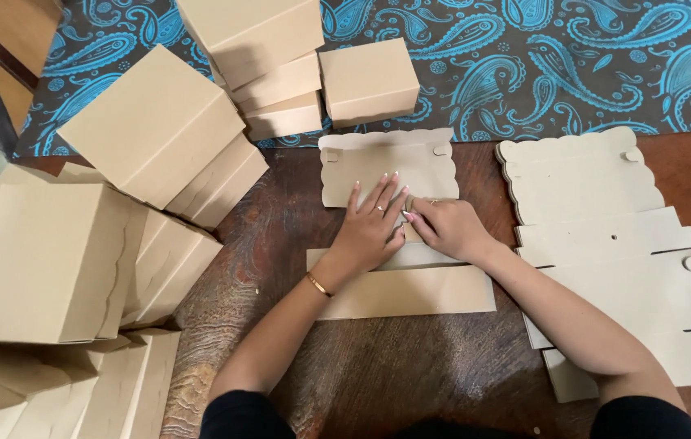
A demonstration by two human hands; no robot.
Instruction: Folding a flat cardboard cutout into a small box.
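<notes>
Pressing down on a flat, unfolded tan cardboard box blank with a scalloped top edge (386, 175), in the middle of the dark brown wooden surface (378, 366); left hand (371, 228) spread flat, fingers extended, gripping nothing; right hand (443, 228) just beside it, fingers curled against the cardboard, touching the left; stacked to the right, more flat tan blanks (605, 244); piled at left and behind, folded tan cardboard boxes (150, 130); beyond, a blue paisley cloth (565, 65).
</notes>
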